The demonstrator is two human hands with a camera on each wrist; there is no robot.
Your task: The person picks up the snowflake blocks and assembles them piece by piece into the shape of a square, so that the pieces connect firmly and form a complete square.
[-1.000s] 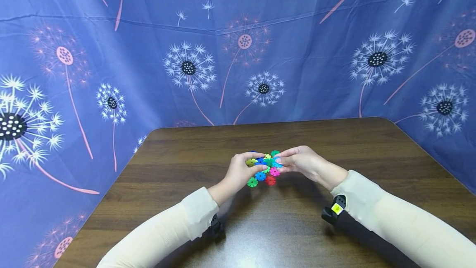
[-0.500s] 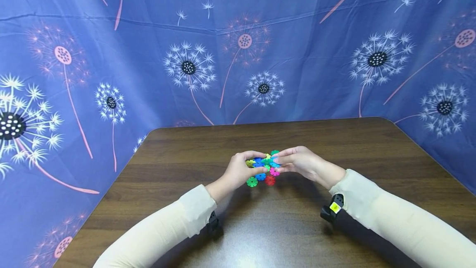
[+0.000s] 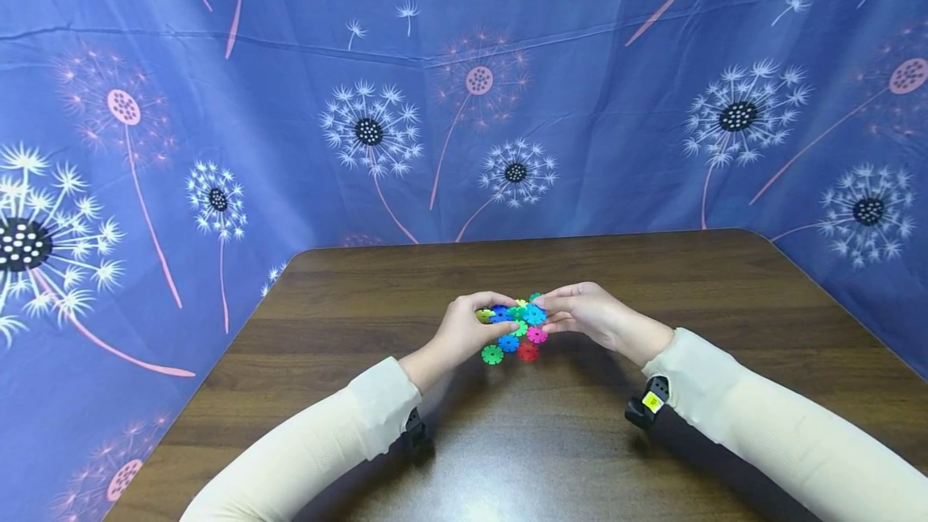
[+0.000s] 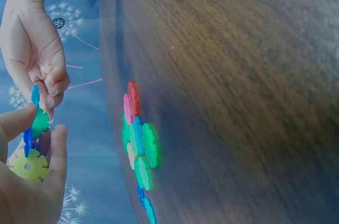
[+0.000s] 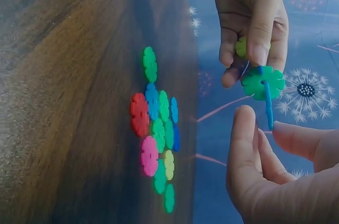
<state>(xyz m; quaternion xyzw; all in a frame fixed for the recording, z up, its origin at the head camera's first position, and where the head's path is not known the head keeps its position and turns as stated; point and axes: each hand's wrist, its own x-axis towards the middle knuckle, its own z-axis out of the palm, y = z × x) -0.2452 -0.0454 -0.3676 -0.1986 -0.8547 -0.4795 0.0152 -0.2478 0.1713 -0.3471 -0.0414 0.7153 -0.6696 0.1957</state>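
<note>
Several notched plastic discs are joined in a chain between the hands. My left hand pinches the blue disc between thumb and fingers. At the chain's left end is a yellow disc. A green disc links the blue disc to a light blue disc, which stands on edge in the right wrist view. My right hand is at the light blue disc; one fingertip touches its edge, while another finger lies apart from it. Parts of the chain are hidden by the left fingers.
Loose discs lie below the hands on the brown wooden table, among them a green disc, a red disc and a pink disc. Behind the table hangs a blue dandelion-print cloth. Each wrist wears a black camera.
The right fingers have shifted off the face of the light blue disc, so it now shows almost whole. The left hand keeps its grip with little movement.
</note>
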